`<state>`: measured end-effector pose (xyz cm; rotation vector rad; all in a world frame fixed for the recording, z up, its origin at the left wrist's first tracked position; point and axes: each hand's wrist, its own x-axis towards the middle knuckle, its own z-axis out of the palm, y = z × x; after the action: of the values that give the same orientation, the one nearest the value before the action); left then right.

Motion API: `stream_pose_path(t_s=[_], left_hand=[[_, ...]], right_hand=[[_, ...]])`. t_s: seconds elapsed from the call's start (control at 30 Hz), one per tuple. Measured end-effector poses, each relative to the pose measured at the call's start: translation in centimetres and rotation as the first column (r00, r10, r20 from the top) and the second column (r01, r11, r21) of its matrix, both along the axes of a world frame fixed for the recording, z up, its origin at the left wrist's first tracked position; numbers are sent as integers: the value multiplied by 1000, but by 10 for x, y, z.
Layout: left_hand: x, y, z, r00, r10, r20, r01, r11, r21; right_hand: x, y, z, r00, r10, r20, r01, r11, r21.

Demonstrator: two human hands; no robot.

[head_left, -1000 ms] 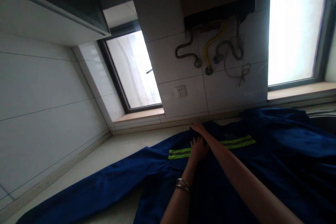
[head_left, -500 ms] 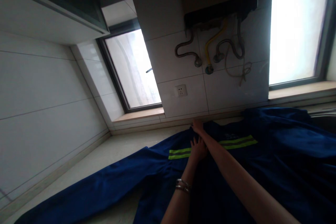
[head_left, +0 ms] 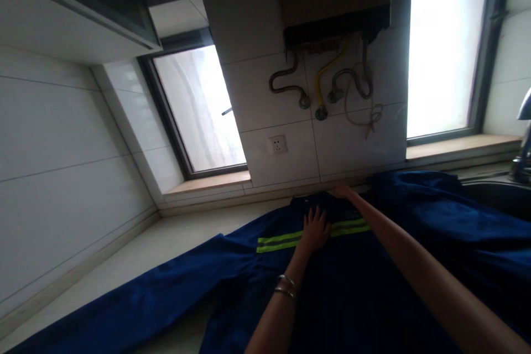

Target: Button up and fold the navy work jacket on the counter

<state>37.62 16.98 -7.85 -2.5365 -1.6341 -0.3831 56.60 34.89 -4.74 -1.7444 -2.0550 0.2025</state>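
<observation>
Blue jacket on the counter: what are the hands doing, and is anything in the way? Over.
Left hand flat on blue jacket; right hand at its far edge, grip unclear. Jacket spread on counter. Sink close beside it, picture right.

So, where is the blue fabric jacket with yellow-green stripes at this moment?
In the head view, the blue jacket lies across the lower part, on the pale counter, beneath the left hand.

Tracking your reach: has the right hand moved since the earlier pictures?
Yes: the right hand has shifted rightward in the view, farther from the fixed wall socket.
</observation>
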Motion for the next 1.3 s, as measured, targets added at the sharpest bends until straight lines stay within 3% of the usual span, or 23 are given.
stream_pose_path(t_s=[0.1, 0.23, 0.43, 0.57, 0.7, 0.8, 0.9, 1.03, 1.17, 1.3], left_hand=[[2, -1, -3, 997, -63, -32, 61, 996, -66], [0, -1, -7, 999, -38, -21, 37, 998, -50], [-1, 1, -10, 999, -46, 6, 46, 998, -50], [2, 1, -9, 1000, -20, 23, 20, 999, -40], [1, 0, -9, 988, 139, 65, -143, 988, 52], [-2, 0, -9, 956, 285, 76, -291, 951, 102], [-3, 0, -10, 949, 313, 44, -315, 947, 57], [-2, -2, -11, 954, 299, 29, -300, 952, 63], [-4, -3, -13, 961, 275, -28, -275, 961, 30], [-9, -1, -13, 974, 213, -84, -218, 974, -57]], right_hand=[[1, 1, -14, 998, 39, 40, -35, 993, -115], [-11, 14, -20, 997, 73, 36, -68, 988, -141], [-18, 24, -21, 993, 115, -2, -115, 993, -23], [-22, 9, -40, 997, 71, 6, -72, 992, 103], [-27, -7, -54, 999, -13, 42, 7, 990, 141], [-34, -10, -47, 997, -43, 59, 32, 984, 173], [-55, -5, -29, 998, -6, 58, -5, 981, 195], [-110, 9, -13, 997, 76, 21, -78, 986, 145], [-160, 16, -17, 995, 91, -27, -90, 994, 58], [-184, 16, -26, 993, 94, -71, -94, 996, 10]])
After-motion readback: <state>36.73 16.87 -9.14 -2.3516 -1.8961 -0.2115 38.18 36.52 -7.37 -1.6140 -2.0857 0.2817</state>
